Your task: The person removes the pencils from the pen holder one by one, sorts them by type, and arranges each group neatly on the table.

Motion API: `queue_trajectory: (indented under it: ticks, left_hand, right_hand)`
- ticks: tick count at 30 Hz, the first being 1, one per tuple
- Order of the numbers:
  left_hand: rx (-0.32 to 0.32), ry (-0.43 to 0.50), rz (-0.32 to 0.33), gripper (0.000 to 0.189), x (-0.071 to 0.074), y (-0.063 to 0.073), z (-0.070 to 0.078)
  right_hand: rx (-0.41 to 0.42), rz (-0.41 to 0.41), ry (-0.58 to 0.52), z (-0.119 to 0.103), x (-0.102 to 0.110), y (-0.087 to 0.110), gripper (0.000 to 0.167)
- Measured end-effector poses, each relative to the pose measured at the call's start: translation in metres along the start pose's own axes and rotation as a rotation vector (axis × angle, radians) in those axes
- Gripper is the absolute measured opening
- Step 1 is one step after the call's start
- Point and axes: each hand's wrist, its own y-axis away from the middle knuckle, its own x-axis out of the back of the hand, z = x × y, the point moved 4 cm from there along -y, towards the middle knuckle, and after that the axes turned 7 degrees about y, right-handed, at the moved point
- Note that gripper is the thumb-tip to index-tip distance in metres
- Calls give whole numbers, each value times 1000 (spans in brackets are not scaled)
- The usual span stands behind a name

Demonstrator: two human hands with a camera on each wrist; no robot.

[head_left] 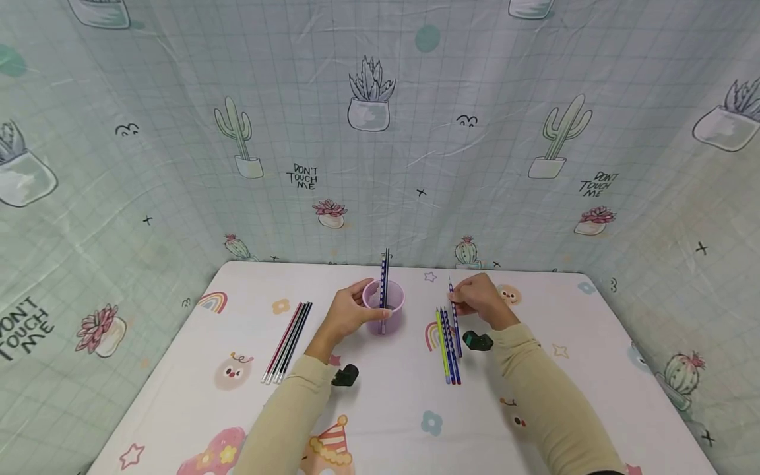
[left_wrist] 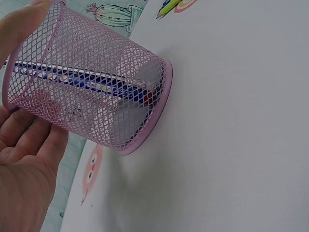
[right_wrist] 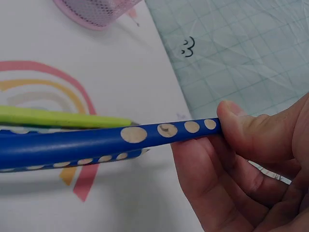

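Note:
My left hand (head_left: pixel 347 311) grips the rim of a pink mesh pencil cup (left_wrist: pixel 91 46), thumb on one side and fingers on the other. The cup stands on the table and holds a blue patterned pencil (head_left: pixel 382 280) and a darker pencil (head_left: pixel 387 270), both upright. Between thumb and fingers, my right hand (head_left: pixel 482 298) pinches a blue pencil with pale round spots (right_wrist: pixel 167 130) near its upper end. That pencil is tilted above a yellow-green pencil (head_left: pixel 443 346) and a couple of blue spotted pencils (head_left: pixel 451 349) lying side by side.
At the left, several dark pencils and a red one (head_left: pixel 287 340) lie in a slanted row. The white table (head_left: pixel 392 422) has printed cartoon figures. A patterned cloth (head_left: pixel 415 158) hangs behind it and along both sides.

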Motion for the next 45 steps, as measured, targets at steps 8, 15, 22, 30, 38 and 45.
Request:
queue_trajectory:
  ticks: [8,15,22,30,38,45]
  left_hand:
    - [-3,0,-2,94,0,-1,-1]
    - [9,-3,7,94,0,-1,-3]
    - [5,8,3,92,-1,0,-4]
    - [-7,10,4,92,-1,3,-4]
    - [0,10,-2,91,0,1,0]
    - [8,37,-10,92,2,-2,0]
  right_hand:
    - [-21,-23,14,18,-7,0,20]
    - [-72,-47,55,31,-11,1,19]
    - [-99,-55,87,41,-15,0,13]
    - [-113,-41,131,45,-19,3,11]
    - [-132,-47,213,37,-20,9,12]
    - [-128,-41,238,32,-18,12,13]
